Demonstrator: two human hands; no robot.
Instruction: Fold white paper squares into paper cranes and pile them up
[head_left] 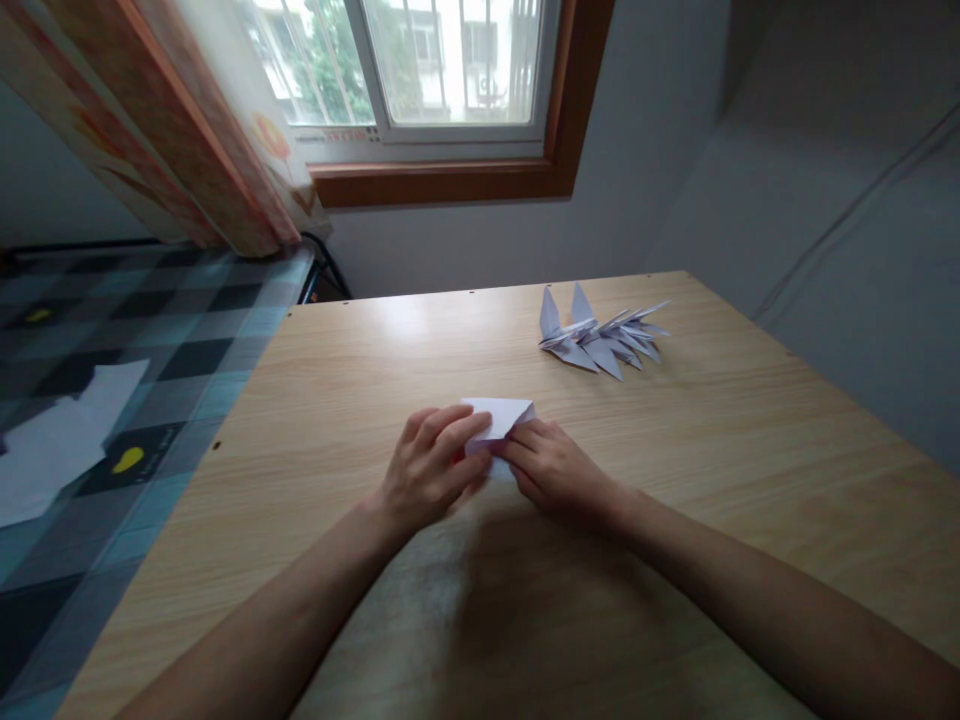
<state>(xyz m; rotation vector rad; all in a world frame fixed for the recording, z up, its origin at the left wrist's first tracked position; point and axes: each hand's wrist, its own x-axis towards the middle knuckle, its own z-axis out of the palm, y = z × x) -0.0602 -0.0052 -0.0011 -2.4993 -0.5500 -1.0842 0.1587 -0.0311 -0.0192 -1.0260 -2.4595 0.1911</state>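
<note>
While the left hand (429, 468) pinches the paper (501, 414) around the middle of the table (360, 380), the right hand (553, 462), nearly closed, grips the paper's other side. Folded pieces (600, 350) lie near the far edge.

Daylight, one visible source: white-framed sliding window (454, 70) at top, panes overexposed nearly to white, casting a pale glare patch near the far edge of the light-brown wood-grain tabletop (337, 400) and brightening the upper face of the folded white paper (510, 413). Interior dim and cool, the grey-white painted wall (847, 220) at right darkening upward; broad soft shadow on the near tabletop. Wide-angle stretch toward the edges, fine detail soft, slight blur at the bare left hand's (429, 465) lower fingers.
</note>
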